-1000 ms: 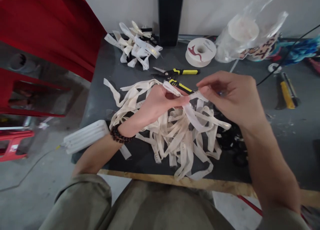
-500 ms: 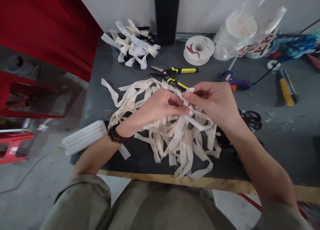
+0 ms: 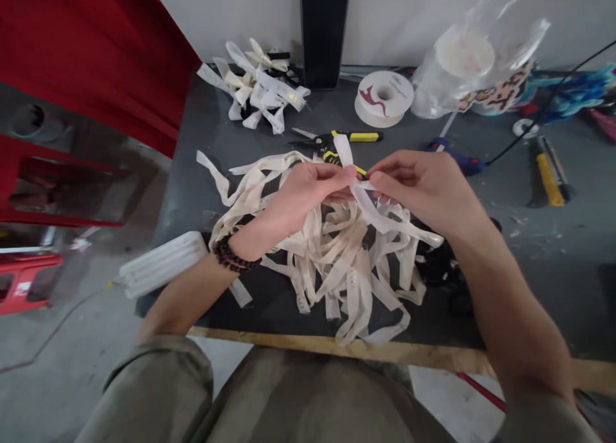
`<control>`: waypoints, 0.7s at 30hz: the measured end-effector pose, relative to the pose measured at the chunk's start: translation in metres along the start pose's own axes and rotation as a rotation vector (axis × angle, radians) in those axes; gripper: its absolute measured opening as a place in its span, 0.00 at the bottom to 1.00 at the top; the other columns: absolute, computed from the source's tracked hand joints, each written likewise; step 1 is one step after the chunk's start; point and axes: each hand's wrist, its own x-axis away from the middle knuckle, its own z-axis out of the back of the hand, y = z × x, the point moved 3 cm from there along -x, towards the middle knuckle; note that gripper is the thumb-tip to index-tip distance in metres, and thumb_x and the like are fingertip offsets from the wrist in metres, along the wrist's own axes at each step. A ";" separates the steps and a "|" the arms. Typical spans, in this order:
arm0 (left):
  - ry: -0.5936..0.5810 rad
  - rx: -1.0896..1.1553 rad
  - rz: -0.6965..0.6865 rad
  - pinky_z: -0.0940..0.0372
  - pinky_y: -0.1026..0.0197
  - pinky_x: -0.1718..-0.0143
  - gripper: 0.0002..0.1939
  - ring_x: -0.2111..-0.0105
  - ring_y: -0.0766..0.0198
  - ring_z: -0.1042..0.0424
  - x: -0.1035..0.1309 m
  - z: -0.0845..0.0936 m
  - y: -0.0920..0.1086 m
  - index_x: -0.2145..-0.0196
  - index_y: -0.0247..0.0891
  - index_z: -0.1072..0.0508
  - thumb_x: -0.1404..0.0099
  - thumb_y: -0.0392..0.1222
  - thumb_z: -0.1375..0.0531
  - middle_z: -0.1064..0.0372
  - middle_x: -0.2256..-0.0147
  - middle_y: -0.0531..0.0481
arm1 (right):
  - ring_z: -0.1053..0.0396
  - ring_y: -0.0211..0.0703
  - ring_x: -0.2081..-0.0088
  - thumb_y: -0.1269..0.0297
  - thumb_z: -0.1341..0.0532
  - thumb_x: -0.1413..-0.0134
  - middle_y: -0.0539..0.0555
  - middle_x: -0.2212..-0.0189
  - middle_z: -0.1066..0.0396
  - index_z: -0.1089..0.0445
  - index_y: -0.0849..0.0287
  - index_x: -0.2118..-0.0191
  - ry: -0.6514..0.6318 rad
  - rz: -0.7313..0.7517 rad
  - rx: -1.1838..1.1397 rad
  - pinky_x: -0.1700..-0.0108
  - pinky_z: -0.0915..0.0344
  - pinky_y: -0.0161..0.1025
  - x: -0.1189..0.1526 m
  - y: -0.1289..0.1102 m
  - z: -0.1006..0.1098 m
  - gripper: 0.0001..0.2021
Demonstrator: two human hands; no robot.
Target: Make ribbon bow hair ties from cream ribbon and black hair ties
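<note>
Head view, one entry per item.

Left hand (image 3: 308,196): yours, with a dark bead bracelet (image 3: 231,257) at the wrist. Its grip is closed, fingertips pinching a single white ribbon strip (image 3: 359,192).

Right hand (image 3: 423,189): yours, grip also closed on the same strip, fingertips meeting those of the left hand. One end of the strip stands up above the pinch; the other trails down to the right over the heap.

Ribbon heap (image 3: 332,257): a loose tangle of cream strips on the dark tabletop (image 3: 202,147), directly under both hands and reaching close to the wooden front edge (image 3: 433,356).

Scissors (image 3: 337,138): yellow and black handles, lying on the tabletop just behind your hands.

Finished bows (image 3: 260,93): a small pile of folded white ribbon pieces at the back left of the tabletop.

Ribbon spool (image 3: 384,98): white, lying flat at the back, right of a black upright post (image 3: 323,32).

Clear plastic bag (image 3: 474,58): at the back right, with a white roll inside.

Glue gun (image 3: 457,160): blue, partly hidden behind your right hand, its black cord running off to the right.

Utility knife (image 3: 548,173): yellow, far right, well apart from the hands.

White ribbed object (image 3: 163,263): at the left front corner of the tabletop.

Red chair (image 3: 96,64): to the left, beside the tabletop.
</note>
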 end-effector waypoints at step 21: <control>0.079 -0.064 -0.021 0.26 0.57 0.60 0.14 0.62 0.58 0.21 0.000 0.001 -0.015 0.64 0.40 0.15 0.41 0.50 0.21 0.19 0.63 0.45 | 0.29 0.45 0.72 0.53 0.28 0.36 0.52 0.73 0.21 0.17 0.53 0.64 0.107 0.126 0.230 0.68 0.39 0.45 -0.003 -0.002 0.008 0.10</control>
